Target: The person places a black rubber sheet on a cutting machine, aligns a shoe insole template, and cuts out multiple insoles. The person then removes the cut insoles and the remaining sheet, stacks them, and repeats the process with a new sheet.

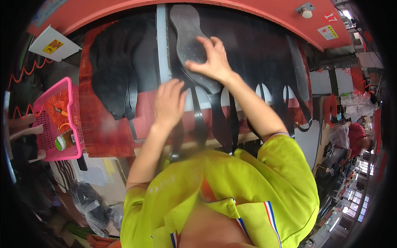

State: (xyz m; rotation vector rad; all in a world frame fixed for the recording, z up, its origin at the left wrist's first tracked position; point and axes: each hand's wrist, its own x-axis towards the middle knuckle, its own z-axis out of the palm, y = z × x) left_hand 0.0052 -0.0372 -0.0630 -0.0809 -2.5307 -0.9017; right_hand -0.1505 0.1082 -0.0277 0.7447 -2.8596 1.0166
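Observation:
A grey sole-shaped cutting die [189,29], long and narrow-waisted, lies on a black sheet [248,45] with several sole-shaped cutouts along its near edge. Over the die's middle is my right hand [213,62], thumb and fingers spread; whether the fingertips press on it is hard to tell. My left hand [168,101], slightly blurred, lies with fingers stretched out at the sheet's near edge, left of the die's lower end. It holds nothing I can see. Strips of black material [220,122] hang between the cutouts toward me.
A red machine beam [269,16] spans the far side. Stacked black pieces [111,66] lie left of a pale bar [163,45]. Farther left stands a pink basket [70,120] with a jar and orange items. Bagged goods and another person appear at far right.

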